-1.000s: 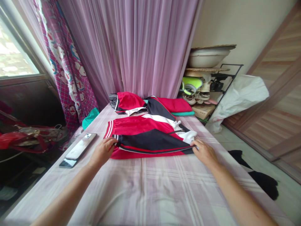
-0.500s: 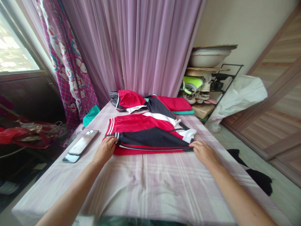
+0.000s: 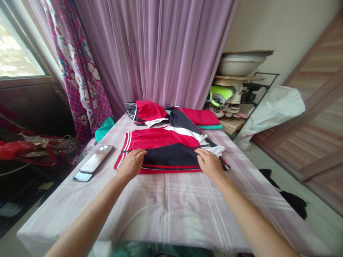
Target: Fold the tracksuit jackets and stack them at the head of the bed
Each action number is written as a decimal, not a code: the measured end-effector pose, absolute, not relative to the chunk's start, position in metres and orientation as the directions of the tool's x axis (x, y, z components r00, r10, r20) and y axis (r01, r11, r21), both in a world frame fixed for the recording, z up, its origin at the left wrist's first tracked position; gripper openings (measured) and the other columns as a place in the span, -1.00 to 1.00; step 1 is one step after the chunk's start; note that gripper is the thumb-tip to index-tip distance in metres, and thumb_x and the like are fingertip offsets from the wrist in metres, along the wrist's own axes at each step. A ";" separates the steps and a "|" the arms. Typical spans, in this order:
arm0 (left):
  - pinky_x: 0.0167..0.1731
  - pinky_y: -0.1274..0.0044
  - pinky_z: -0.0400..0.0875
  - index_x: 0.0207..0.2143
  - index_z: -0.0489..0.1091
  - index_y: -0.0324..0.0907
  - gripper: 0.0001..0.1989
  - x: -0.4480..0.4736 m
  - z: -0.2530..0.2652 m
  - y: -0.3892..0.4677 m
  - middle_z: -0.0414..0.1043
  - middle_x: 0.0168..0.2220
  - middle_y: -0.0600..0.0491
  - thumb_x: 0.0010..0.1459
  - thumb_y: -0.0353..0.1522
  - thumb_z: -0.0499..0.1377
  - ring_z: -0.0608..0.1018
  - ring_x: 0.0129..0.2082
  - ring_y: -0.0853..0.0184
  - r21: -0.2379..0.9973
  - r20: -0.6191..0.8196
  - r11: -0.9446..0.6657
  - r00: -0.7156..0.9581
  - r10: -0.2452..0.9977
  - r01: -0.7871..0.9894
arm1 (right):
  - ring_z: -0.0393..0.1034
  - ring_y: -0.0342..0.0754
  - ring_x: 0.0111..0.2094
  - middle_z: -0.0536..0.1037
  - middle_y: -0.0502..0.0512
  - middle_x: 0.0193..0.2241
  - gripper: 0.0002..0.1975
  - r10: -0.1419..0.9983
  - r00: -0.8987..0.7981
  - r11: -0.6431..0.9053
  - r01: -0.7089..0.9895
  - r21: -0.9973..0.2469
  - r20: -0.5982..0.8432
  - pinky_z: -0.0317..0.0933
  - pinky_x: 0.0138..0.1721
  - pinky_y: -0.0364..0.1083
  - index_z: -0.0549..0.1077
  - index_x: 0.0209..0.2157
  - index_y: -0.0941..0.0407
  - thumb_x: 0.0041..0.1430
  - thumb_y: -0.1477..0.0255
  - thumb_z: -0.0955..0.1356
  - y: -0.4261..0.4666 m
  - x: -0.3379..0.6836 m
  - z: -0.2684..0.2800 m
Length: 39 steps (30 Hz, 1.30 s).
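- Directions run from the middle of the track jacket, with 12 o'clock pointing away from the person.
- The red, black and white track jacket [image 3: 171, 151] lies flat on the counter [image 3: 166, 207], which wears a pale plaid cloth.
- Its white-striped hem [image 3: 127, 142] points to 9 o'clock; a crumpled white part [image 3: 217, 151] sits at 3 o'clock.
- One black sleeve [image 3: 170, 157] runs across the near side, edged with red and white piping.
- The left hand [image 3: 131, 164], at 8 o'clock, has its fingers curved over the sleeve's hem end; whether they pinch the fabric I cannot tell.
- The right hand [image 3: 210, 162], at 4 o'clock, touches the same sleeve with its fingertips; its grip too is unclear.
- Another black sleeve [image 3: 184, 120] stretches toward 1 o'clock, alongside a folded red cloth [image 3: 203, 117] with teal fabric [image 3: 210, 127] beneath.
- At 11 o'clock a second red and black garment [image 3: 150, 111] lies loosely bunched before the purple curtain [image 3: 166, 53].
- A smartphone [image 3: 99, 159] rests camera side up between 8 and 9 o'clock, near the counter's edge.
- Toward 2 o'clock, beyond the counter, a rack bears a large basin [image 3: 241, 65] above some shoes [image 3: 232, 108].
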<state>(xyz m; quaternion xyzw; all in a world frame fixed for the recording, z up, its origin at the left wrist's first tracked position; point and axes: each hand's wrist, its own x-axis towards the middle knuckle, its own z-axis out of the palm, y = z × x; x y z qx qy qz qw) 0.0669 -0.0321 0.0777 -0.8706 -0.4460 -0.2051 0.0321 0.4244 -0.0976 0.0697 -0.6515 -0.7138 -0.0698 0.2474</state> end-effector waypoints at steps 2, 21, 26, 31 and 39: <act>0.25 0.18 0.14 0.15 0.35 -0.18 -0.55 0.087 0.073 -0.028 0.40 0.17 -0.09 0.31 -0.25 -0.07 0.35 0.22 0.12 0.062 0.320 -0.568 0.522 0.790 0.821 | 0.35 0.05 0.10 0.46 0.18 0.12 -0.58 0.903 -0.125 0.244 0.937 -0.251 0.411 0.22 0.12 0.06 0.45 0.11 0.09 0.28 0.42 0.18 -0.080 0.376 0.072; 0.29 0.02 -0.10 0.25 0.26 -0.11 -0.40 0.102 0.045 -0.020 0.20 0.30 -0.03 0.26 -0.03 -0.02 0.16 0.33 0.03 -0.006 0.203 -0.459 0.451 0.869 0.888 | -0.02 0.00 0.34 0.14 0.08 0.34 -0.47 0.976 -0.204 0.211 0.973 -0.090 0.078 -0.17 0.31 0.14 0.17 0.31 0.02 0.38 0.23 0.08 -0.045 0.439 0.036; 0.28 0.01 -0.08 0.23 0.28 -0.13 -0.41 0.104 0.047 -0.022 0.22 0.29 -0.05 0.26 -0.05 -0.01 0.18 0.32 0.02 0.002 0.214 -0.461 0.450 0.867 0.888 | 0.18 0.07 0.25 0.38 0.15 0.21 -0.56 0.965 -0.156 0.160 0.987 -0.001 0.213 0.00 0.25 0.13 0.41 0.15 0.08 0.35 0.32 0.15 -0.052 0.489 0.034; 0.28 0.03 -0.08 0.23 0.29 -0.12 -0.42 0.104 0.049 -0.023 0.24 0.28 -0.05 0.26 -0.06 -0.01 0.19 0.32 0.03 0.002 0.215 -0.459 0.447 0.868 0.889 | 0.43 0.05 0.00 0.58 0.20 -0.03 -0.63 0.918 -0.015 0.046 0.997 -0.068 0.396 0.20 0.04 0.00 0.53 -0.05 0.13 0.33 0.35 0.17 -0.070 0.495 0.041; 0.29 0.04 -0.08 0.23 0.28 -0.14 -0.42 0.105 0.051 -0.024 0.24 0.28 -0.06 0.27 -0.06 -0.02 0.19 0.31 0.03 -0.016 0.212 -0.457 0.450 0.868 0.889 | 0.48 0.05 -0.29 0.62 0.13 -0.30 -0.69 0.923 0.354 -0.356 0.934 -0.020 0.150 0.11 -0.38 -0.09 0.53 -0.21 0.04 0.30 0.18 0.24 -0.104 0.497 0.048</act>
